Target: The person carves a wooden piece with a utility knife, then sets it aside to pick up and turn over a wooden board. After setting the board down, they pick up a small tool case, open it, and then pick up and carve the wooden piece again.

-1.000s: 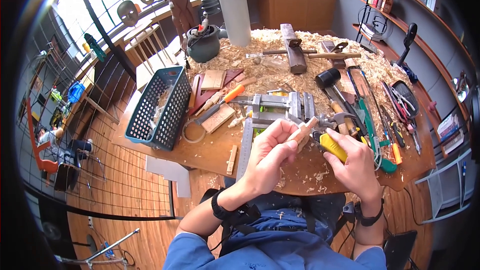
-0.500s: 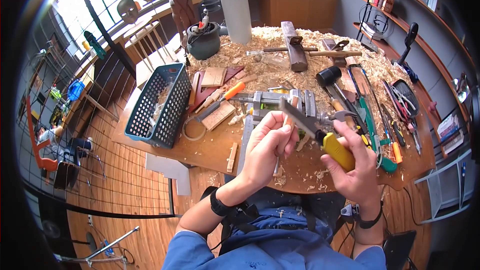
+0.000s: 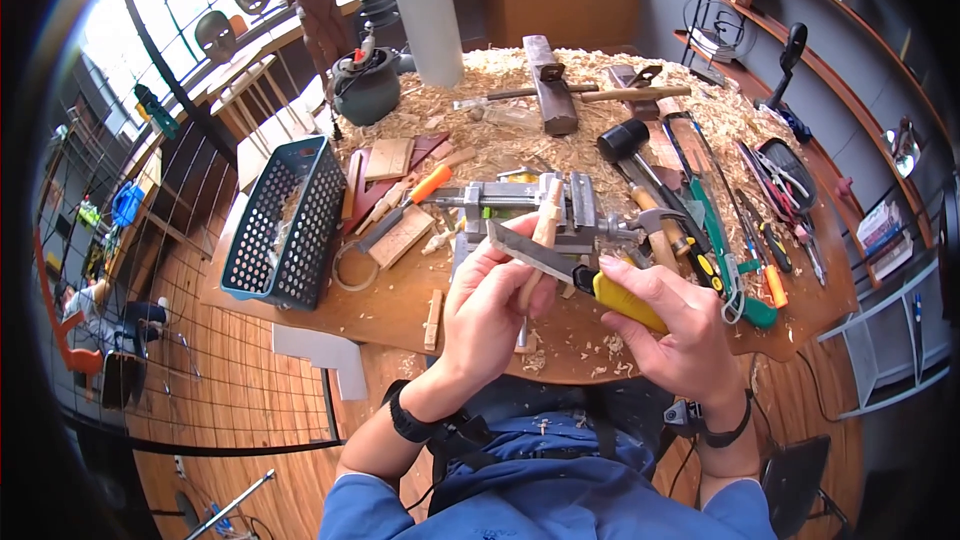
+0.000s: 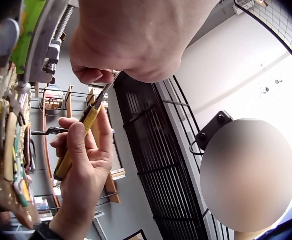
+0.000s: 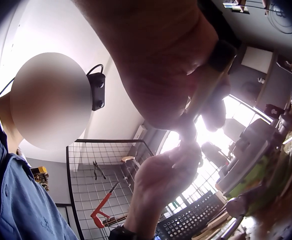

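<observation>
My left hand (image 3: 484,315) grips a slim piece of pale wood (image 3: 547,220) that stands up between thumb and fingers, its top narrowed. In my right hand (image 3: 675,325) is a knife with a yellow handle (image 3: 625,302), its broad grey blade (image 3: 535,255) pointing left and crossing the wood in the head view. The left wrist view shows the right hand's fingers wrapped along the yellow handle (image 4: 88,120); the left hand hides the wood there. Behind both hands a metal vise (image 3: 520,202) sits on the wooden table (image 3: 390,315).
Wood shavings (image 3: 480,155) cover the table's far half, under hand planes (image 3: 550,90). A perforated basket (image 3: 285,230) stands at the left. A black mallet (image 3: 622,140), a hammer (image 3: 645,223) and a green-handled saw (image 3: 725,250) lie to the right. An orange-handled chisel (image 3: 428,185) lies left of the vise.
The wood has been turned upright in the left hand. The knife blade has swung up and left across it. Both hands have shifted slightly left in the head view, which has itself moved.
</observation>
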Demonstrator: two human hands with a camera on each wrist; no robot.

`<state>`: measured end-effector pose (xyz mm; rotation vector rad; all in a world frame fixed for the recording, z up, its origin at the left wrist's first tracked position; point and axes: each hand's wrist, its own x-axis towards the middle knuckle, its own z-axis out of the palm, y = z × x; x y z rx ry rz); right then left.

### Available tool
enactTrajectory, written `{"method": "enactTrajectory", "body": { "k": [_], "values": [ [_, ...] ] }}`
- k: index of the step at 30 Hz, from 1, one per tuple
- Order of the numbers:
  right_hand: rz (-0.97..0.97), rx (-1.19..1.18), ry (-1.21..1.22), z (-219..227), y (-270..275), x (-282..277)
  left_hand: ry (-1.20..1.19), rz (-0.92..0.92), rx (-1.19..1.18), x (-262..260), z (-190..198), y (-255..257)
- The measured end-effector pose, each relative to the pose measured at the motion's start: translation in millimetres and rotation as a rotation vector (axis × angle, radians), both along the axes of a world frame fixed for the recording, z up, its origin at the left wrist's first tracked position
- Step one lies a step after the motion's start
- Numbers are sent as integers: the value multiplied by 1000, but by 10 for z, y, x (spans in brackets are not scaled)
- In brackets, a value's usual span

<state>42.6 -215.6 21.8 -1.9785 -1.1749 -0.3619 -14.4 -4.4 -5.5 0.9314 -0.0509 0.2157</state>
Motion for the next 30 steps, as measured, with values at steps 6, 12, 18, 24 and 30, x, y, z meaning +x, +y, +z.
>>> {"method": "enactTrajectory", "body": {
  "k": [6,12,18,24,30],
  "values": [
    [-14,86,-325,-53,17,-88,82,157,91,23,32,38],
    [184,245,-333,20,3,-378,-23,69,-78,19,60,80],
    [32,422,-152,93,35,-600,-49,104,-26,37,64,68],
    [66,475,-303,74,1,-621,-92,101,4,20,83,82],
    [23,568,-387,64,157,-595,-96,134,13,9,81,105]
  ]
}}
